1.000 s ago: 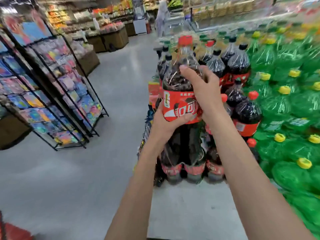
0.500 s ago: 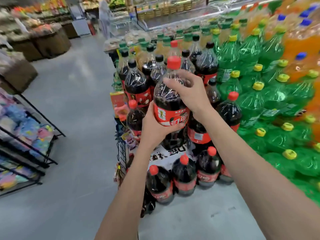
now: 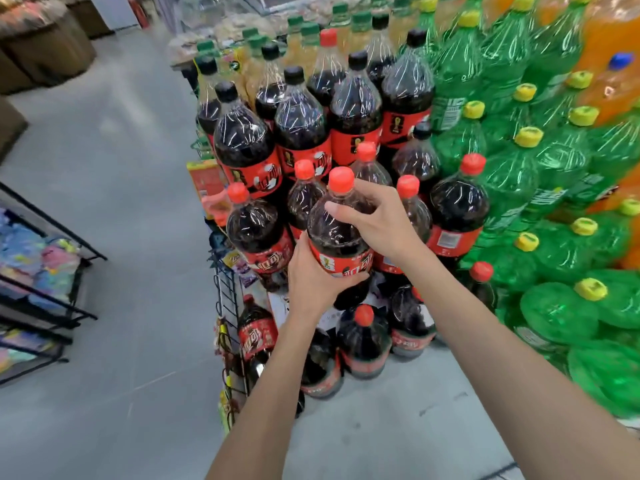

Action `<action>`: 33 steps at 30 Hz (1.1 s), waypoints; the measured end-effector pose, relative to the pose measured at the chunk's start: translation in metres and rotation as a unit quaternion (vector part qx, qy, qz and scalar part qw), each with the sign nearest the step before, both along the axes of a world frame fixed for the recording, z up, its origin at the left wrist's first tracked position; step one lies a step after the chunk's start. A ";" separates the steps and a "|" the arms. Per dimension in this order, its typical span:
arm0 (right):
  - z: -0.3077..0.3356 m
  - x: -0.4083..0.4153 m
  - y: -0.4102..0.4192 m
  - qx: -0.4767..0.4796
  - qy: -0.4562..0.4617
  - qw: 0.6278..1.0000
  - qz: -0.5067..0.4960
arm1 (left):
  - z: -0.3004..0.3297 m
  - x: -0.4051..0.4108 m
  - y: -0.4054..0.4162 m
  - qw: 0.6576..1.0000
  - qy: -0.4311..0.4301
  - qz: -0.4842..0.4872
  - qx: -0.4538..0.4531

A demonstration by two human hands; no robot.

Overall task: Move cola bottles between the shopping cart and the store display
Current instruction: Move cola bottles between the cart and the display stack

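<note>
at frame centre the cola bottle (image 3: 341, 237) hangs over the middle tier of the store display (image 3: 311, 133). the left hand (image 3: 311, 278) grips its label; the right hand (image 3: 377, 223) grips its shoulder. best to lower it upright into the gap, avoiding neighbouring red caps.

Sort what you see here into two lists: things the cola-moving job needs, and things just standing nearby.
Job: held cola bottle; left hand; right hand; stacked cola bottles.

Nearby: green bottles; orange bottles; wire rack.
</note>
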State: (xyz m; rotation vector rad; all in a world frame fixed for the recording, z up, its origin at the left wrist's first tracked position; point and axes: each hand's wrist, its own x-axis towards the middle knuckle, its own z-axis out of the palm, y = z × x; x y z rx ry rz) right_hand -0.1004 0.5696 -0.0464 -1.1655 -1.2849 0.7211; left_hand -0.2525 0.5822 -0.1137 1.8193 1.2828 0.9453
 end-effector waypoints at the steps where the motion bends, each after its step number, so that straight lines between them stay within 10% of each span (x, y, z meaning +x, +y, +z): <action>1: -0.002 -0.001 0.000 -0.004 -0.001 1.000 0.000 | -0.002 0.001 -0.002 1.000 -0.005 0.009 -0.007; 23: -0.019 -0.014 -0.012 -0.093 -0.119 0.986 -0.077 | -0.021 0.001 0.001 0.991 0.039 0.002 -0.132; 33: -0.004 -0.030 -0.036 -0.107 -0.078 0.981 -0.143 | 0.024 -0.014 -0.002 0.977 -0.082 -0.027 -0.194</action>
